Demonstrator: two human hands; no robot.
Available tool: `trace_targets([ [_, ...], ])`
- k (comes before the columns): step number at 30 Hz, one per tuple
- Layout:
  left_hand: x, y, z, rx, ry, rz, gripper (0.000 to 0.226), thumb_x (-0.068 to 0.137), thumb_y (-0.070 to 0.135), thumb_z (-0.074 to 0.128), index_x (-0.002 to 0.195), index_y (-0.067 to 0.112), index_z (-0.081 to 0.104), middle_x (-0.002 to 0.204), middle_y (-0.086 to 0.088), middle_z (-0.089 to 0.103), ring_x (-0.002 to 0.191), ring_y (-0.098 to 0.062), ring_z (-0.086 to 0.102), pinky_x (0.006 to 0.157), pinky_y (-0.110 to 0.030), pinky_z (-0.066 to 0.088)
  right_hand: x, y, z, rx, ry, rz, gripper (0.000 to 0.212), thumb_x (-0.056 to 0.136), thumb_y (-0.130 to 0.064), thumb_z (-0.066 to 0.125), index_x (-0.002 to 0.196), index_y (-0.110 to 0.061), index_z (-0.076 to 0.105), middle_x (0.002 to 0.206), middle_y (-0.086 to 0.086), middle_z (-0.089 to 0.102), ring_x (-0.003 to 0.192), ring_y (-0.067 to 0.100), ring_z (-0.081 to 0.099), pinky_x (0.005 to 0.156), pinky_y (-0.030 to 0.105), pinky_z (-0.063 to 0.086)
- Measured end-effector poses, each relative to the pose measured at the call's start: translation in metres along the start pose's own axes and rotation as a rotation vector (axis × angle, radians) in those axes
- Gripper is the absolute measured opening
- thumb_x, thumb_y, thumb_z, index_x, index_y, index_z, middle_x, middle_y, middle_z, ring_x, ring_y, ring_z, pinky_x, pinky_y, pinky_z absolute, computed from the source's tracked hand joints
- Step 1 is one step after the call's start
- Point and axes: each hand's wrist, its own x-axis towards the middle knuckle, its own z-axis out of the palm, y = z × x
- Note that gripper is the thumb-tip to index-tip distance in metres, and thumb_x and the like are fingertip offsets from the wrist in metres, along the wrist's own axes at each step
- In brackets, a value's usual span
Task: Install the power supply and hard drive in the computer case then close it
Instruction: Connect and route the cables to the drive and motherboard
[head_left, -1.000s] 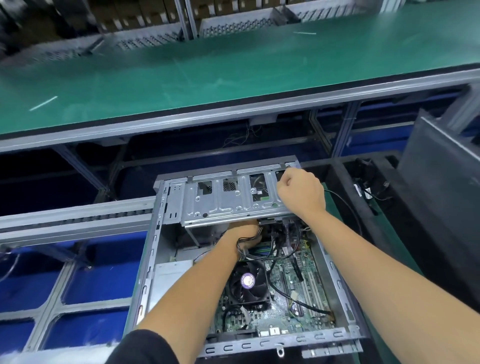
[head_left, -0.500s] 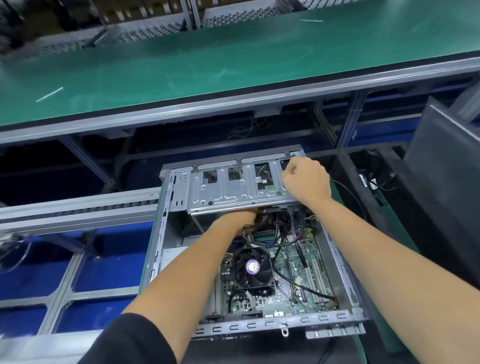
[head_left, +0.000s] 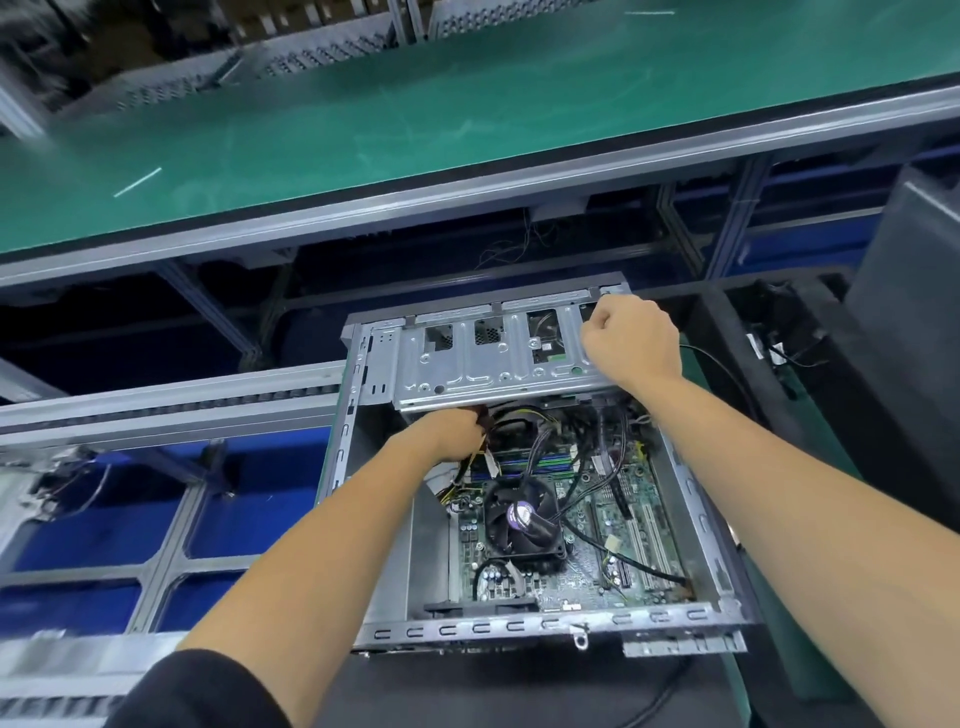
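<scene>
- Right now the case (head_left: 691, 519) lies open below me, side panel off, its drive cage (head_left: 493, 358) tipped up at the far end, under my right hand (head_left: 631, 340).
- That right hand is curled tight on the cage's far right corner; what exactly the fingers hook onto I cannot tell.
- Reaching beneath the cage's near edge, my left hand (head_left: 452, 434) is closed around a bundle of cables (head_left: 540, 441); its fingertips are hidden.
- Just nearer than the left hand sits the fan (head_left: 522, 519) on the board (head_left: 587, 561), with more black leads trailing across it toward my right forearm.
- To do this well, I judge I should hold the cage steady with the right, draw the cables clear of its hinge line with the left, and lower it only once nothing can be pinched.
- Beyond both hands runs the green bench (head_left: 415, 114).
</scene>
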Motion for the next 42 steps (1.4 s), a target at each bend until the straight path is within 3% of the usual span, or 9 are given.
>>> trace_targets([
  [4,-0.0005,-0.0023,-0.0019,-0.09,-0.025,0.037,0.035,0.097,0.023,0.04,0.124,0.004,0.052,0.13,-0.018,0.053,0.111,-0.028,0.052,0.085,-0.031,0.038,0.0009,-0.0006,-0.0006,-0.015,-0.001,0.004,0.014,0.084,-0.015,0.054,0.079,-0.015,0.066,0.072,-0.002,0.059,0.066,0.022,0.047,0.061,0.029,0.031],
  [8,0.0024,-0.0018,-0.0015,-0.104,-0.086,0.038,0.023,0.088,0.024,0.054,0.069,0.015,0.046,0.072,-0.003,0.049,0.06,-0.012,0.041,0.052,-0.027,0.028,0.0016,0.0005,0.0002,-0.015,0.003,0.008,0.014,0.085,-0.015,0.053,0.078,-0.014,0.065,0.07,-0.001,0.059,0.056,0.009,0.04,0.051,0.025,0.027],
  [14,0.005,-0.0009,0.0007,-0.019,-0.11,0.037,0.049,0.091,0.057,0.048,0.093,0.008,0.053,0.096,-0.007,0.051,0.082,-0.02,0.047,0.067,-0.03,0.033,0.0019,0.0002,0.0002,-0.021,0.002,0.007,0.013,0.086,-0.016,0.054,0.08,-0.014,0.066,0.076,0.001,0.064,0.065,0.021,0.048,0.059,0.029,0.03],
  [19,0.0077,-0.0008,0.0058,0.042,-0.067,0.052,0.058,0.095,0.054,0.04,0.13,0.008,0.046,0.126,-0.015,0.055,0.106,-0.029,0.051,0.078,-0.03,0.035,0.0022,0.0,0.0,-0.036,0.008,0.004,0.014,0.086,-0.016,0.054,0.082,-0.013,0.067,0.071,-0.002,0.057,0.061,0.018,0.043,0.052,0.026,0.026],
  [24,0.0062,-0.005,-0.0013,-0.131,-0.049,-0.014,0.02,0.086,0.03,0.048,0.076,0.015,0.056,0.08,-0.002,0.05,0.074,-0.02,0.047,0.063,-0.03,0.032,0.0025,0.0,0.0005,-0.039,0.016,-0.002,0.014,0.086,-0.016,0.055,0.081,-0.013,0.067,0.07,-0.003,0.056,0.063,0.019,0.043,0.05,0.023,0.023],
  [28,0.001,-0.0047,-0.0006,-0.031,-0.02,-0.039,0.03,0.094,0.014,0.036,0.112,0.004,0.058,0.115,-0.018,0.056,0.097,-0.029,0.049,0.076,-0.028,0.033,0.0022,0.0001,0.0004,-0.033,0.018,-0.005,0.014,0.086,-0.016,0.054,0.08,-0.013,0.067,0.069,-0.004,0.055,0.06,0.016,0.042,0.051,0.024,0.025],
  [32,0.0048,-0.0046,0.0012,0.178,0.088,-0.065,0.03,0.097,0.012,0.039,0.123,0.007,0.052,0.122,-0.012,0.056,0.101,-0.027,0.052,0.086,-0.032,0.042,0.0016,-0.0003,-0.0003,-0.034,0.019,-0.009,0.014,0.087,-0.016,0.054,0.078,-0.014,0.066,0.069,-0.003,0.057,0.062,0.018,0.043,0.052,0.026,0.026],
  [37,0.0057,-0.0037,0.0039,0.285,0.092,-0.122,0.027,0.094,0.005,0.041,0.115,0.009,0.058,0.119,-0.009,0.058,0.109,-0.027,0.054,0.088,-0.033,0.043,0.0009,-0.0005,-0.0002,-0.024,0.017,-0.008,0.013,0.087,-0.016,0.054,0.078,-0.016,0.063,0.07,-0.003,0.056,0.072,0.023,0.049,0.066,0.029,0.033],
  [42,0.0049,-0.0045,0.0025,0.086,0.08,-0.03,0.027,0.096,0.008,0.036,0.116,0.005,0.054,0.117,-0.015,0.057,0.099,-0.028,0.052,0.082,-0.03,0.04,0.001,0.0001,-0.0002,-0.027,0.011,-0.013,0.015,0.087,-0.016,0.054,0.079,-0.012,0.066,0.074,0.001,0.062,0.071,0.024,0.051,0.065,0.029,0.035],
])
